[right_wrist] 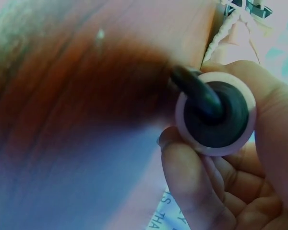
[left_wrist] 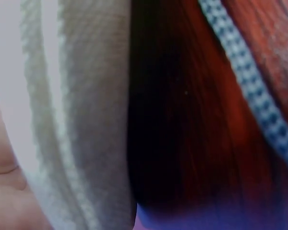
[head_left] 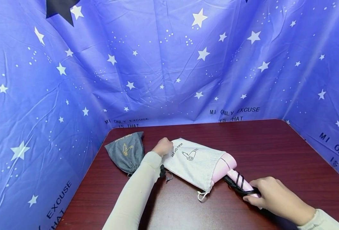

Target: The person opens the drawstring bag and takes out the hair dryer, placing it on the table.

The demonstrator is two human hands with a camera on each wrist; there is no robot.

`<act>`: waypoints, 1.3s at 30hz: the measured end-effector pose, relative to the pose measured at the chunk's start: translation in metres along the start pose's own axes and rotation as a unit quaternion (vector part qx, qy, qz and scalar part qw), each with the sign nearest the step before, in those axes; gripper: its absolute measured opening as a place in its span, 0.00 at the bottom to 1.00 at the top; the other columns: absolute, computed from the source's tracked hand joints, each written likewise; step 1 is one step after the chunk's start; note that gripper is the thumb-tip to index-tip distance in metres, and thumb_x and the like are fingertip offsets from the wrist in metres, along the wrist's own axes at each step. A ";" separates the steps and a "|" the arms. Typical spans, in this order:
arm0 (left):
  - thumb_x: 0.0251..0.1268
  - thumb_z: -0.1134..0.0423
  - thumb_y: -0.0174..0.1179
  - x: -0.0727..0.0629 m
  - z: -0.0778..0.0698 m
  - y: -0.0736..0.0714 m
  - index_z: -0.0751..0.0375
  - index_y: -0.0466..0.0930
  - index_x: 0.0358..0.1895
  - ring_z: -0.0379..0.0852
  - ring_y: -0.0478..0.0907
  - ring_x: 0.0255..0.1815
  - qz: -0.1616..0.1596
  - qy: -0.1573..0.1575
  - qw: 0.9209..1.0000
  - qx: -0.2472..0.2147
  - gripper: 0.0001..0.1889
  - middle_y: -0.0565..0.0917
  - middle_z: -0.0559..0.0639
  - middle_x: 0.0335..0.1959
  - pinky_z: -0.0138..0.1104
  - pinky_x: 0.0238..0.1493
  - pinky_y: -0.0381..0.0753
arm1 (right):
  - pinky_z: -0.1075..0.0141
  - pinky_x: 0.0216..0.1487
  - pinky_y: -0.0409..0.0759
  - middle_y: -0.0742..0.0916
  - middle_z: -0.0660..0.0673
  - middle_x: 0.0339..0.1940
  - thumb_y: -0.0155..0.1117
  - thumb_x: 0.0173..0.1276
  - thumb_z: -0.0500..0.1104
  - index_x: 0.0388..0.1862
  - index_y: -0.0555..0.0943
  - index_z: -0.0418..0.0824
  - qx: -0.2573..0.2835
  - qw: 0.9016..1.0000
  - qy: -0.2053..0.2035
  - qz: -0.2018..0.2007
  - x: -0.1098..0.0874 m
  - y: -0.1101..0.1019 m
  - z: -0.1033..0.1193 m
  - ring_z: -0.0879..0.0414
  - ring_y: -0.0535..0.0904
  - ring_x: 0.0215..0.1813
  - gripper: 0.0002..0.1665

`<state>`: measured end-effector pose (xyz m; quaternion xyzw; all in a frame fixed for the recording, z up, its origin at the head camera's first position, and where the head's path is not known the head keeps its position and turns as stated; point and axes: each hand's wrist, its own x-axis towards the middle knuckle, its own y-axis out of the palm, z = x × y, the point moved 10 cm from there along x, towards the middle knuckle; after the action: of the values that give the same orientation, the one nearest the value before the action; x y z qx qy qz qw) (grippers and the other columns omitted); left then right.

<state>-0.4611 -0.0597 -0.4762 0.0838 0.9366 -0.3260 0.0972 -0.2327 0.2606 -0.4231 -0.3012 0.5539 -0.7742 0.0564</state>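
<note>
A pink hair dryer (head_left: 222,168) lies partly inside a white drawstring bag (head_left: 199,163) printed "Hair Dryer". Its body sticks out of the bag's mouth at the right, while the rest is hidden by the cloth. My right hand (head_left: 279,196) grips the handle, which has a black cord (head_left: 240,185) wound round it. The handle's round end (right_wrist: 216,115) shows in the right wrist view, between thumb and fingers. At the bag's far left end, my left hand (head_left: 163,147) holds the cloth edge with curled fingers. A sleeve (left_wrist: 86,105) fills much of the left wrist view.
A grey drawstring bag (head_left: 126,151) with a gold hair dryer print lies left of my left forearm. Its cord (left_wrist: 252,86) crosses the left wrist view. The dark red wooden table (head_left: 181,207) is bounded by blue star-printed cloth (head_left: 163,64) at the back and sides.
</note>
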 end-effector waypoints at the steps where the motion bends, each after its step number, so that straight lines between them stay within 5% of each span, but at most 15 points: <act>1: 0.79 0.65 0.44 0.000 0.000 0.000 0.55 0.58 0.17 0.43 0.55 0.15 -0.001 0.000 1.000 -0.001 0.23 0.60 0.48 0.16 0.37 0.21 0.61 | 0.75 0.22 0.59 0.66 0.70 0.17 0.86 0.46 0.52 0.20 0.72 0.63 0.001 1.000 -0.002 -0.002 0.000 0.000 0.000 0.75 0.58 0.21 0.25; 39: 0.77 0.68 0.45 -0.001 -0.001 0.000 0.52 0.56 0.11 0.41 0.50 0.13 0.000 0.011 1.000 0.003 0.28 0.53 0.43 0.11 0.36 0.19 0.58 | 0.76 0.20 0.60 0.68 0.73 0.14 0.85 0.49 0.52 0.21 0.75 0.62 0.005 0.999 0.041 -0.009 -0.015 -0.003 -0.012 0.77 0.61 0.19 0.22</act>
<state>-0.4600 -0.0594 -0.4752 0.0878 0.9366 -0.3278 0.0868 -0.2262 0.2783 -0.4292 -0.2740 0.5488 -0.7892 0.0284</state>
